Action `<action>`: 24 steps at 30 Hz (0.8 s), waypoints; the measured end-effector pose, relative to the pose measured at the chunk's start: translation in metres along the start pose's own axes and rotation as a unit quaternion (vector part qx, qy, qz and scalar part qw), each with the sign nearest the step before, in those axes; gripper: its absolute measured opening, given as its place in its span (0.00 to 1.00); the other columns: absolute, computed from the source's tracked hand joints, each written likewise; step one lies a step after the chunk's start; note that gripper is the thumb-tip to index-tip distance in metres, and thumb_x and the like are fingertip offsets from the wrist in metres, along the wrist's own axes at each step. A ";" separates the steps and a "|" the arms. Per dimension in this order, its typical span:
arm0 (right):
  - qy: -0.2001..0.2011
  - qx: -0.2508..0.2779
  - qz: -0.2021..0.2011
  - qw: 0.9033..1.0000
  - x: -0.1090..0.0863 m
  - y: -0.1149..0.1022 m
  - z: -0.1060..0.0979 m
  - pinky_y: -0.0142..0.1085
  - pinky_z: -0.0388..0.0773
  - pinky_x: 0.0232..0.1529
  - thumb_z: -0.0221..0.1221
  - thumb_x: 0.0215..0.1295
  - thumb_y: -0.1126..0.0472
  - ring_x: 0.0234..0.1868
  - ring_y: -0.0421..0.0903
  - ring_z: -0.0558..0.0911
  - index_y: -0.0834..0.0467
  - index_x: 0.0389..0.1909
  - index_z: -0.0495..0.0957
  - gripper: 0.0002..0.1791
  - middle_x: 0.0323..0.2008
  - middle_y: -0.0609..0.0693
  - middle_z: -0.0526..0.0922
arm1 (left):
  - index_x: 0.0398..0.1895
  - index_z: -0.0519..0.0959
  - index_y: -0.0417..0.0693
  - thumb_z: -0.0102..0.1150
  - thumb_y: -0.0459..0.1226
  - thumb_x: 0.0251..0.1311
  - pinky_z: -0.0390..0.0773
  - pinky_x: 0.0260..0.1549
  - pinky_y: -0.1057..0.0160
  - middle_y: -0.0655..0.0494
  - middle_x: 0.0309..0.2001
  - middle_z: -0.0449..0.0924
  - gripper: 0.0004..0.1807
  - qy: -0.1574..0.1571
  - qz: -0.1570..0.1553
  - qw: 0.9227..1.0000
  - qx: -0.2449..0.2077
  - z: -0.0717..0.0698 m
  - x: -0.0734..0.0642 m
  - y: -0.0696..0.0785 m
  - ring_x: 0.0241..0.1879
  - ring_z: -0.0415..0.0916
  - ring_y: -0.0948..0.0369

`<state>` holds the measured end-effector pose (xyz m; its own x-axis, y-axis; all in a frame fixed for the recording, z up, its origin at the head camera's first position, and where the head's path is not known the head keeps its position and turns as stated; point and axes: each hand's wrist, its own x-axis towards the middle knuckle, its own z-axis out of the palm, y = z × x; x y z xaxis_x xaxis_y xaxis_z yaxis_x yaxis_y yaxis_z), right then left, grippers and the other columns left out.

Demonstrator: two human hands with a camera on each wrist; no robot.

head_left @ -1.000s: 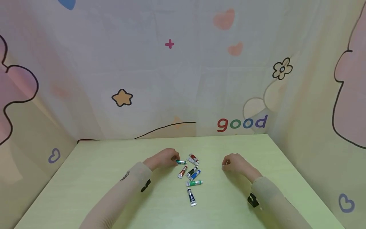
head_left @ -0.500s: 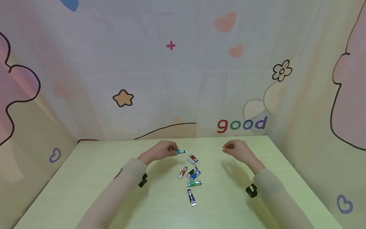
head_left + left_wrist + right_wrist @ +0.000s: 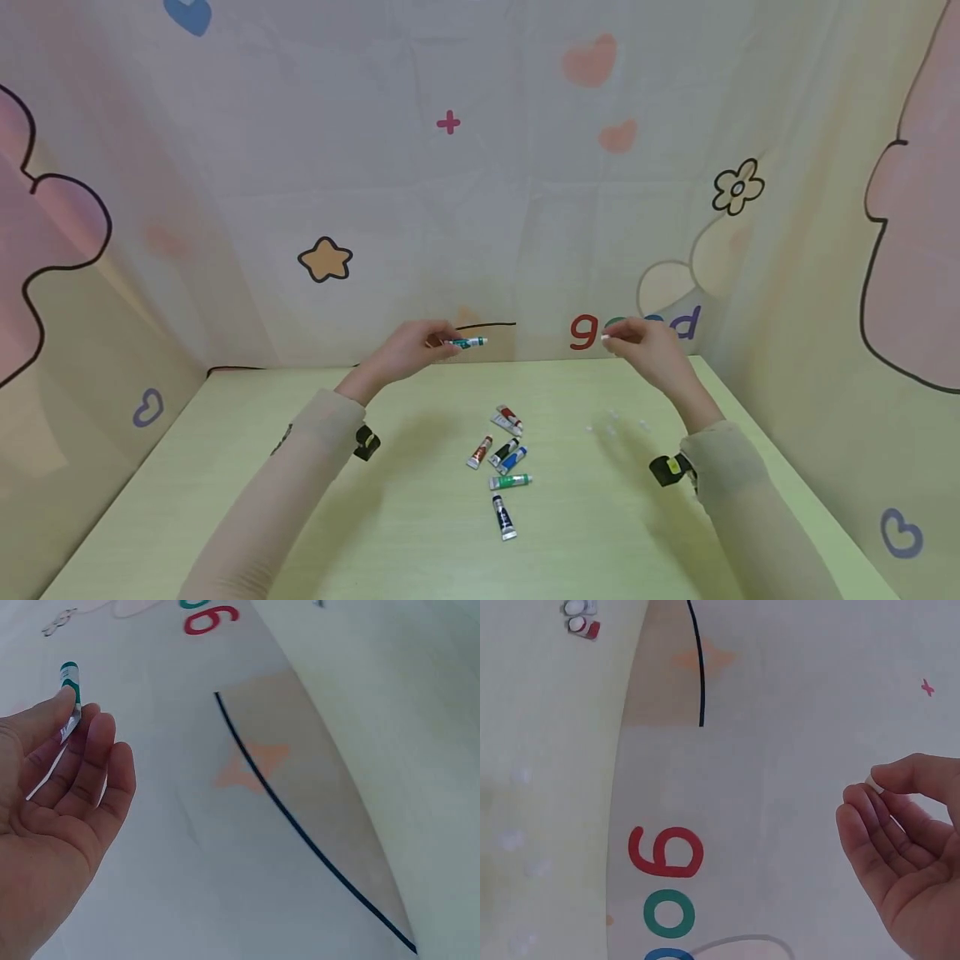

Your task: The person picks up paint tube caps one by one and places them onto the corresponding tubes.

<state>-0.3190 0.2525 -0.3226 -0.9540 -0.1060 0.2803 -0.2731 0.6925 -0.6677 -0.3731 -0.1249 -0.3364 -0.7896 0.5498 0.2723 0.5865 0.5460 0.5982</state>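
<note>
the teal tube (image 3: 469, 342) is up in the air, held by the left hand (image 3: 408, 350). thumb and finger pinch it near its back end, and the other fingers bend softly. from the head, the tube lies almost flat. its long way runs from 9 o'clock to 3 o'clock, round end at 3. in the left wrist view, that end points to 12 o'clock.

at 3 o'clock from the tube, well apart, the right hand (image 3: 651, 354) pinches a tiny white bit (image 3: 874, 782) with thumb and fingertip. a wide gap of air sits between the hands.

at 4 o'clock, more small white bits (image 3: 613, 414) lie on the table (image 3: 585, 533). between 5 and 6 o'clock lie a red tube (image 3: 510, 415) beside a pale tube (image 3: 505, 424), a brown tube (image 3: 479, 452), a black tube (image 3: 503, 452) beside a blue tube (image 3: 513, 460), a green tube (image 3: 510, 482) and a dark blue tube (image 3: 504, 518).

both hands show above the table's far edge, before the wall cloth (image 3: 390, 250). the table spreads wide to 9 o'clock and 3 o'clock of the tubes.
</note>
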 end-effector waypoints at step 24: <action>0.012 0.146 -0.116 0.982 -0.043 -0.092 0.010 0.32 0.80 0.44 0.66 0.68 0.56 0.41 0.43 0.86 0.59 0.48 0.85 0.13 0.43 0.53 0.87 | 0.50 0.84 0.44 0.63 0.38 0.69 0.81 0.39 0.60 0.58 0.38 0.84 0.11 0.043 0.077 0.995 -0.037 -0.033 -0.051 0.088 0.36 0.81 0.57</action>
<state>-0.2542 0.1866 -0.2799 -0.8598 -0.2166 0.4625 -0.5098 0.4166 -0.7527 -0.2869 -0.1261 -0.2728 -0.7053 0.5661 0.4268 0.6900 0.4098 0.5967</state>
